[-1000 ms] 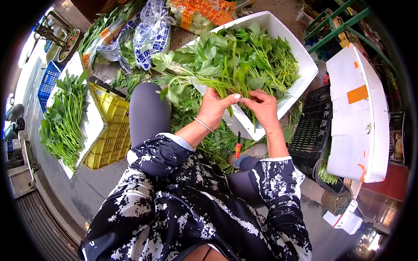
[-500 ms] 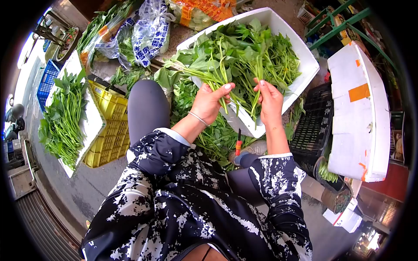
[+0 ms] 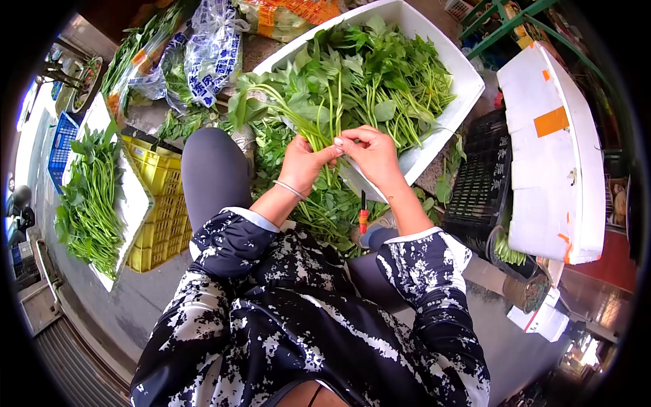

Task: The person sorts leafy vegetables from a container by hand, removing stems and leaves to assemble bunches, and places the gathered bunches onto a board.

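Note:
My left hand [image 3: 302,165] is closed round a bunch of long-stemmed leafy greens [image 3: 313,129], with the leaves pointing up and away. Close beside it, my right hand [image 3: 374,154] pinches at the stems of the same bunch, its thumb and fingertips meeting my left thumb. Just beyond both hands, a white foam box [image 3: 464,88] is heaped with more leafy greens [image 3: 386,74]. Below my hands, a loose pile of greens [image 3: 322,214] lies on the ground between my legs. The exact pinch point is partly hidden by the fingers.
At left, greens [image 3: 91,203] lie on a white foam lid [image 3: 139,197] over yellow crates [image 3: 159,234]. Plastic bags of vegetables [image 3: 213,54] are at the back. A black crate [image 3: 478,180] and an upright foam box [image 3: 553,163] stand right. An orange-red handled tool [image 3: 363,220] shows near my foot.
My right hand has moved left from above the foam box's near edge to meet my left hand. The stems it held apart are now together with the left hand's bunch.

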The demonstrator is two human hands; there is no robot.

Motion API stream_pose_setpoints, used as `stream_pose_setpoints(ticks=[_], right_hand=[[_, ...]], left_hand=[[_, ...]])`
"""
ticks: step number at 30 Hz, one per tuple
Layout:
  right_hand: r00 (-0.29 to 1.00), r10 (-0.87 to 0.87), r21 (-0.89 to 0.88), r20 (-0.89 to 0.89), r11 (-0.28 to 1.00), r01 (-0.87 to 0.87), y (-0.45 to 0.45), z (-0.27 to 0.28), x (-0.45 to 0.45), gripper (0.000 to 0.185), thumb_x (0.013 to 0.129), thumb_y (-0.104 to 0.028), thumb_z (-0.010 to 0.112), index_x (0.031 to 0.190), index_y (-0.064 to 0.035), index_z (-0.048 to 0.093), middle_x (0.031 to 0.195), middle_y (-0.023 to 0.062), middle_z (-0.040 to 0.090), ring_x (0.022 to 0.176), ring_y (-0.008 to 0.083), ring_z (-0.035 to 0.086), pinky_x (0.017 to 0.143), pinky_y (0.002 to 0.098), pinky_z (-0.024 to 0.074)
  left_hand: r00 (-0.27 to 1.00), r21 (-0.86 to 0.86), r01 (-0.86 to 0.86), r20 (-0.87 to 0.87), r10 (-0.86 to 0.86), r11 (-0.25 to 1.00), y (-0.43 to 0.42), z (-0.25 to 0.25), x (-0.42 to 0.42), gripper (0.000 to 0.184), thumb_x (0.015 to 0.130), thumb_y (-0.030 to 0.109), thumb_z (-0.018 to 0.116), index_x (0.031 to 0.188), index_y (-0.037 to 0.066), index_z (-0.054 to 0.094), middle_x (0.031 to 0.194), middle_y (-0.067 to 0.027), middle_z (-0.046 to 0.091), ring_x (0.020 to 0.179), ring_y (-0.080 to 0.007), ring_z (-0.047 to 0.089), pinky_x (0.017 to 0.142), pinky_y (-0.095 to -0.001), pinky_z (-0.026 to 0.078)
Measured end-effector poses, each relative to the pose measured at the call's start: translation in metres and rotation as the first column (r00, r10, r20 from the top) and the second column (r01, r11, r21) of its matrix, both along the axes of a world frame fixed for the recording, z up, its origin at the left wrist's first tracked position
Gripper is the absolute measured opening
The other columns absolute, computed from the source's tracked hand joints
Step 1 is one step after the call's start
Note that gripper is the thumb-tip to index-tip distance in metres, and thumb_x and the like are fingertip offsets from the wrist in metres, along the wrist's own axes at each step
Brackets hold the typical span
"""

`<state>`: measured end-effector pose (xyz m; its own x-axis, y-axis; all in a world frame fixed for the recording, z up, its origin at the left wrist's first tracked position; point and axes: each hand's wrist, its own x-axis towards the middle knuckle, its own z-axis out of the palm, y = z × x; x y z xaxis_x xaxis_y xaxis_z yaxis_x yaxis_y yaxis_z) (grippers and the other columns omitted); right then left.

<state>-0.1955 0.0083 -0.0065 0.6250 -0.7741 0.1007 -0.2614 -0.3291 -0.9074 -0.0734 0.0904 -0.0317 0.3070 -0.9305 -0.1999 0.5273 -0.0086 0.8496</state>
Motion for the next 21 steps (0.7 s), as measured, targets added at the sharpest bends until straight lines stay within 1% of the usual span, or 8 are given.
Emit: stream_pose_setpoints(ticks=[1, 3, 10, 12, 14, 18, 20, 21], right_hand=[[1.000, -0.010, 0.000, -0.002, 1.000, 0.010, 0.001, 0.002, 0.000, 0.021, 0.077, -0.016, 0.066, 0.090, 0.0011, 0.063, 0.069, 0.0015, 0.061, 0.055, 0.0048, 0.051, 0.051, 0.0173, 0.0411], [0.987, -0.133, 0.394, 0.091, 0.915, 0.087, 0.001, 0.009, 0.001, 0.019, 0.078, -0.013, 0.064, 0.089, 0.0024, 0.061, 0.073, 0.0031, 0.060, 0.059, 0.0064, 0.053, 0.050, 0.0168, 0.0404], [0.795, -0.479, 0.625, 0.373, 0.762, 0.165, -0.012, 0.006, -0.006, 0.011, 0.083, -0.011, 0.057, 0.081, -0.0007, 0.053, 0.067, 0.0028, 0.056, 0.056, 0.0084, 0.055, 0.046, 0.0187, 0.0405], [0.774, -0.501, 0.546, 0.388, 0.801, 0.245, -0.021, 0.007, -0.015, 0.011, 0.083, -0.011, 0.056, 0.081, -0.0008, 0.052, 0.067, 0.0030, 0.055, 0.056, 0.0080, 0.054, 0.047, 0.0185, 0.0418], [0.858, -0.385, 0.421, 0.341, 0.878, 0.227, -0.021, 0.012, -0.018, 0.011, 0.082, -0.011, 0.057, 0.081, -0.0007, 0.053, 0.068, 0.0033, 0.056, 0.057, 0.0075, 0.054, 0.049, 0.0184, 0.0429], [0.983, 0.141, 0.496, 0.116, 0.850, -0.180, -0.011, 0.008, -0.010, 0.017, 0.080, -0.016, 0.062, 0.077, -0.0001, 0.057, 0.064, 0.0010, 0.056, 0.054, 0.0062, 0.053, 0.048, 0.0186, 0.0412], [0.980, 0.114, 0.385, -0.162, 0.922, -0.044, -0.015, 0.001, -0.003, 0.024, 0.077, -0.024, 0.065, 0.079, -0.0001, 0.059, 0.065, 0.0039, 0.058, 0.052, 0.0108, 0.054, 0.049, 0.0217, 0.0429], [0.958, -0.041, 0.094, -0.285, 0.993, 0.070, -0.020, -0.005, -0.002, 0.025, 0.077, -0.025, 0.065, 0.081, -0.0008, 0.060, 0.067, 0.0061, 0.059, 0.054, 0.0155, 0.055, 0.051, 0.0246, 0.0446]], left_hand=[[1.000, 0.001, 0.019, 0.007, -0.019, 1.000, 0.000, 0.002, 0.002, 0.014, 0.076, 0.004, 0.064, 0.088, 0.005, 0.057, 0.076, -0.0011, 0.061, 0.064, -0.0084, 0.055, 0.054, -0.0222, 0.043], [0.999, -0.029, 0.014, -0.042, -0.016, 0.999, 0.000, 0.006, 0.006, 0.013, 0.076, 0.006, 0.064, 0.088, 0.006, 0.058, 0.076, -0.0005, 0.061, 0.062, -0.0085, 0.054, 0.054, -0.0223, 0.044], [0.947, -0.044, -0.317, -0.073, 0.313, 0.948, -0.010, 0.036, 0.047, 0.009, 0.079, 0.008, 0.061, 0.082, 0.002, 0.056, 0.081, -0.0076, 0.062, 0.060, -0.0094, 0.054, 0.056, -0.0224, 0.045], [0.891, -0.045, -0.441, -0.142, 0.431, 0.896, -0.009, 0.040, 0.073, 0.008, 0.079, 0.006, 0.060, 0.081, 0.000, 0.055, 0.082, -0.0098, 0.061, 0.060, -0.0089, 0.053, 0.056, -0.0211, 0.045], [0.939, -0.136, -0.342, -0.084, 0.334, 0.930, -0.003, 0.036, 0.095, 0.008, 0.080, 0.006, 0.059, 0.084, 0.000, 0.057, 0.084, -0.0095, 0.062, 0.060, -0.0076, 0.053, 0.055, -0.0193, 0.044], [0.959, -0.087, -0.281, 0.017, 0.283, 0.956, 0.006, 0.041, 0.101, 0.010, 0.079, 0.011, 0.061, 0.086, 0.003, 0.059, 0.084, -0.0047, 0.062, 0.059, -0.0058, 0.051, 0.055, -0.0182, 0.041], [0.966, -0.101, -0.257, 0.003, 0.259, 0.961, 0.008, 0.035, 0.099, 0.011, 0.080, 0.011, 0.060, 0.087, 0.003, 0.058, 0.084, -0.0045, 0.062, 0.060, -0.0055, 0.051, 0.054, -0.0185, 0.040], [0.972, -0.089, -0.233, 0.008, 0.234, 0.968, 0.008, 0.031, 0.098, 0.012, 0.080, 0.011, 0.059, 0.089, 0.004, 0.057, 0.085, -0.0045, 0.062, 0.060, -0.0054, 0.052, 0.055, -0.0185, 0.041]])
